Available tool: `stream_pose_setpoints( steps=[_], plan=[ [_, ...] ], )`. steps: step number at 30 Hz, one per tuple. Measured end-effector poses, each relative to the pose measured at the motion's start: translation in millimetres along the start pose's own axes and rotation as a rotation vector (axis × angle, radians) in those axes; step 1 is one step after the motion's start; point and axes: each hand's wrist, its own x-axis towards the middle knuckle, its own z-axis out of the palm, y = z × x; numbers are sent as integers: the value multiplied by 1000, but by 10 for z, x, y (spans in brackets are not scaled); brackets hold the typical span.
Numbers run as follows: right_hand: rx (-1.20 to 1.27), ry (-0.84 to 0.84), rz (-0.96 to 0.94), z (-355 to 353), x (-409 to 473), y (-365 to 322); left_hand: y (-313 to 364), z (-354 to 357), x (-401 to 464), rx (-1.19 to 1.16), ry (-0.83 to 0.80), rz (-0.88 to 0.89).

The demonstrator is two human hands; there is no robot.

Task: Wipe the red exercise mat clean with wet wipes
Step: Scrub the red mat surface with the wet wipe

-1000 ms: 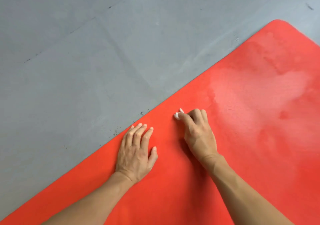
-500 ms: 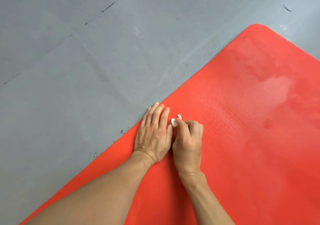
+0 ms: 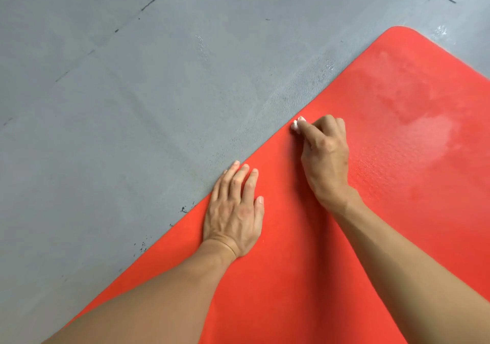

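Our red exercise mat (image 3: 305, 251) lies flat on the grey floor (image 3: 119, 131), filling the frame from about 2 o'clock round to 6 o'clock, its long edge running diagonally from 7 o'clock up to a rounded corner at 1 o'clock. A paler, shiny patch shows on the mat near 3 o'clock. We pinch a small white wet wipe (image 3: 298, 124) in our right hand (image 3: 327, 158), fingers curled tightly round it so only a little white tuft pokes out past the fingertips; it sits on the mat just inside the edge, a bit toward 1 o'clock from centre. Our left hand (image 3: 234, 211) lies flat on the mat at centre, fingers straight and close together, holding nothing, their tips reaching the mat's edge. Dark scuffs and seam lines mark the floor toward 10 and 11 o'clock.
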Motion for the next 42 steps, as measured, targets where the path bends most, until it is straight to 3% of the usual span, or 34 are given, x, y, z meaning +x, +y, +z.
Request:
stream_pose_setpoints(
  steps=[6, 8, 10, 12, 17, 19, 21, 23, 27, 29, 33, 35, 39, 42],
  plan=[
    [36, -306, -435, -28, -281, -189, -1, 17, -5, 20, 4, 0],
    [-22, -200, -316, -57, 16, -12, -3, 18, -6, 19, 2, 0],
    [-69, -59, -80, -93, 254, 119, -10, 23, -4, 18, 0, -4],
    [-41, -29, 14, -34, 178, 2, -11, 27, -8, 19, -4, -7],
    [61, -343, -441, -58, -332, -274, -14, 11, -9, 19, -4, 3],
    [-7, -247, -332, -123, -119, -65, -15, 6, -6, 20, -8, 2],
    [-86, -70, -79, -211, 61, 121, -15, 4, -10, 21, -17, -8],
    [-91, -36, 44, -223, -55, 70, -8, 1, -9, 24, -29, -11],
    [60, -330, -293, -311, -774, -294, -1, -18, -7, 36, -56, -9],
    [29, -357, -383, -351, -704, -177, 1, -26, -8, 34, -57, -15],
    [-78, -83, -47, -346, -270, 114, -6, 2, -10, 32, -51, -24],
    [-56, -49, 60, -288, -400, -60, -3, -1, -17, 38, -47, -25],
    [33, -289, -284, -332, -861, -293, -9, -4, -9, 41, -36, -12],
    [-31, -195, -243, -448, -608, 70, -7, -5, -3, 27, -24, -16]
  ],
)
